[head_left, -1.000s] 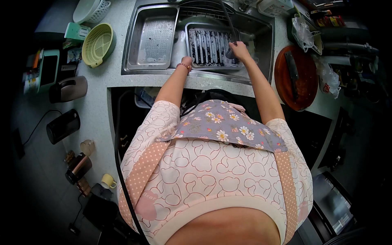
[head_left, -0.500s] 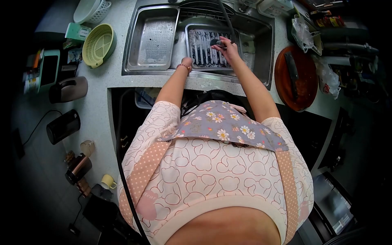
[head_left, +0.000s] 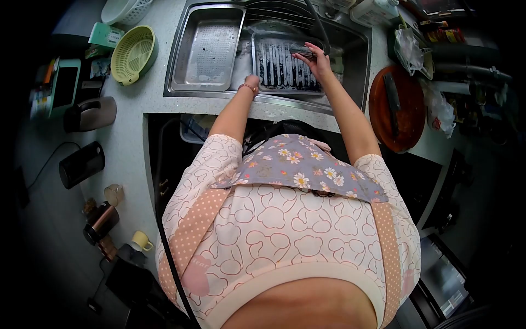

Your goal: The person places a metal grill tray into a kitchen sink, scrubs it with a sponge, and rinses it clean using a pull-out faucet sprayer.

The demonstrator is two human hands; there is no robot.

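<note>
My left hand (head_left: 251, 83) is closed on the near left edge of a ridged metal tray (head_left: 255, 55) in the sink; its fingertips are partly hidden. Pale streaks and dark grooves run along the tray's bottom, which looks wet. Above the tray's right side, my right hand (head_left: 316, 61) is closed around a dark faucet sprayer (head_left: 308, 53), mostly covered by the fingers. A black hose (head_left: 319, 24) runs down to this hand from the back of the sink.
A perforated metal pan (head_left: 205, 52) fills the sink's left side. A wire rack (head_left: 276, 15) stands behind. On the right counter, a cleaver (head_left: 392, 98) lies on a round cutting board (head_left: 378, 118). A green colander (head_left: 133, 55) and a kettle (head_left: 93, 114) sit at left.
My right hand has moved right with the sprayer, toward the tray's right side. White suds on the tray have thinned, showing more dark grooves. My left hand stays at the tray's edge.
</note>
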